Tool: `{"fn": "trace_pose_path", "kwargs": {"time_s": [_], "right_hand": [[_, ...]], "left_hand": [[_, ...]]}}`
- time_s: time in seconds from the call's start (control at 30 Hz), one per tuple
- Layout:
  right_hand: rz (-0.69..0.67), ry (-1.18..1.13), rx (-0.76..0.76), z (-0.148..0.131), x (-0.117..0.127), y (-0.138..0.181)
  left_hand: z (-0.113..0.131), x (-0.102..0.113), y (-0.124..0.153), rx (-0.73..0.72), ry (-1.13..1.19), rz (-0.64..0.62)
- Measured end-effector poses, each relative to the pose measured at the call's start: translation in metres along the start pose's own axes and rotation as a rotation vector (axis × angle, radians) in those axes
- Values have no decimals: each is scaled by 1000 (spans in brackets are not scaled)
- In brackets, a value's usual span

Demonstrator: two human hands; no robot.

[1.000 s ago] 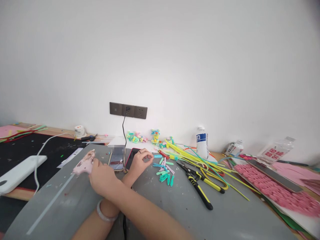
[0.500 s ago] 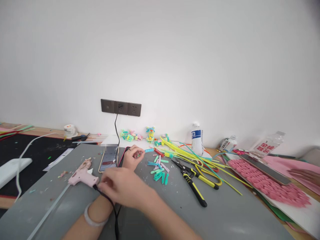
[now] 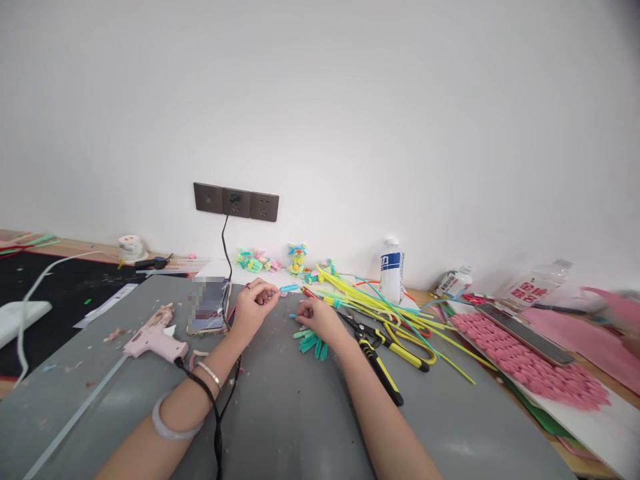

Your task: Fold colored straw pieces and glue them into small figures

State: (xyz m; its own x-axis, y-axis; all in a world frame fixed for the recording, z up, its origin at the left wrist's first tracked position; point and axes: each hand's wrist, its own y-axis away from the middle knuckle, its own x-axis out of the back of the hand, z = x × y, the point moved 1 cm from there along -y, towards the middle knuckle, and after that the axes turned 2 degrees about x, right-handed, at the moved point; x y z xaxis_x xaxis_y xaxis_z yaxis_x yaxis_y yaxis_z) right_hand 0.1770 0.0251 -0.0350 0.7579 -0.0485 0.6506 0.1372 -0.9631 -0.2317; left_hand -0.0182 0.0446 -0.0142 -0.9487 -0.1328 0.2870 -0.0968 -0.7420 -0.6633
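Note:
My left hand (image 3: 254, 301) rests on the grey mat (image 3: 280, 413) beside a phone (image 3: 207, 307). Its fingertips are pinched on a small greenish piece. My right hand (image 3: 317, 317) lies palm down just right of it, fingers curled onto a pile of short teal and pink pieces (image 3: 310, 341); what they grip is hidden. A pink glue gun (image 3: 155, 340) lies on the mat to the left, untouched, and its black cord (image 3: 216, 413) runs over my left forearm. A blue piece (image 3: 289, 288) lies between the hands, farther back.
Yellow-and-black pliers (image 3: 383, 363) and long yellow strips (image 3: 380, 303) lie right of my right hand. A bottle (image 3: 391, 268) stands by the wall. A sheet of pink shapes (image 3: 535, 367) fills the right side. A white power strip (image 3: 20, 313) sits far left.
My right hand has let go of the glue gun at the left and crossed to the pile of pieces on the right. The left hand has stayed by the phone.

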Motion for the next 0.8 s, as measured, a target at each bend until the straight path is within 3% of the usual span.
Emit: {"fn": "trace_pose_path", "kwargs": {"time_s": [0.17,0.3,0.5,0.8], "right_hand": [[50,-122,-45,2,3,-2],[9,-285,-103,5,13,-1],[-83,-790,-281,6,30,7],[-73,-969,-344,3,40,9]], "left_hand": [[2,1,0,19,12,-13],[1,1,0,21,28,-2],[2,1,1,24,44,-10],[1,1,2,13,54,-46]]}}
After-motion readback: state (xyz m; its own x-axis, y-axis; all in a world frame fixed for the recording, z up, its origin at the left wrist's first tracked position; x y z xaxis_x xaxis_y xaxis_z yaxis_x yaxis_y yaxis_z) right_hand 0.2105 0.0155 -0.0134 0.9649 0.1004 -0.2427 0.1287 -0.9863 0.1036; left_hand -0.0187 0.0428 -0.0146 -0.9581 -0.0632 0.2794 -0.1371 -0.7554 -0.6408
